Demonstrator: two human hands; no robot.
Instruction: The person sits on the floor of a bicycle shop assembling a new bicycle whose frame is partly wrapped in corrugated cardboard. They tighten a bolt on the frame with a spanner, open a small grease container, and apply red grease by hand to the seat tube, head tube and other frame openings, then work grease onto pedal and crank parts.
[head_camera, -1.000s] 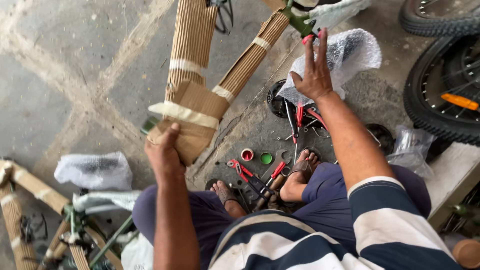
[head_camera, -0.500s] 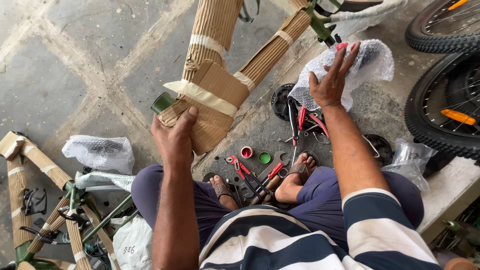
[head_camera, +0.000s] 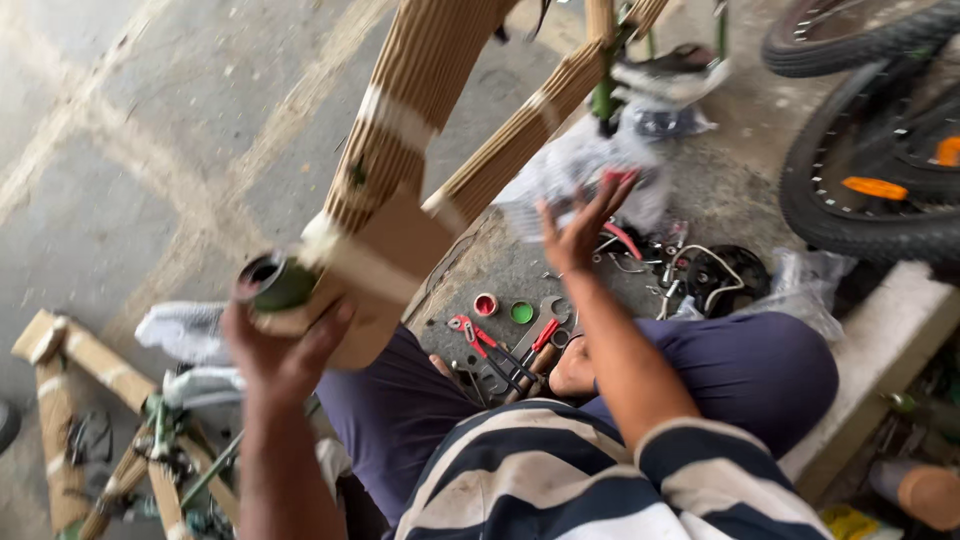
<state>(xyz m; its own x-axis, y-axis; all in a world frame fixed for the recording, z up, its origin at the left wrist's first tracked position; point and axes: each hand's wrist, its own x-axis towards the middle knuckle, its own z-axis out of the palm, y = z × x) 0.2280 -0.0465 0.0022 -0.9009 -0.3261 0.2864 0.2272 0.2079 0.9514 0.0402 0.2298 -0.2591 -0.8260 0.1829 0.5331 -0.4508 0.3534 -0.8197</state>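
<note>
Brown corrugated cardboard wrapping (head_camera: 400, 190) with pale tape bands around the held frame; crumpled clear plastic bag (head_camera: 800, 285) right.

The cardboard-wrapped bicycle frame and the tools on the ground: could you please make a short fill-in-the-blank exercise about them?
1. The left hand holds the lower end of a bicycle frame wrapped in ____.
2. The right hand is raised with its fingers ____.
3. Between the person's legs lie pliers with ____ handles.
4. The small round cap beside the red cap is ____.

Missing words: cardboard; spread; red; green
</note>
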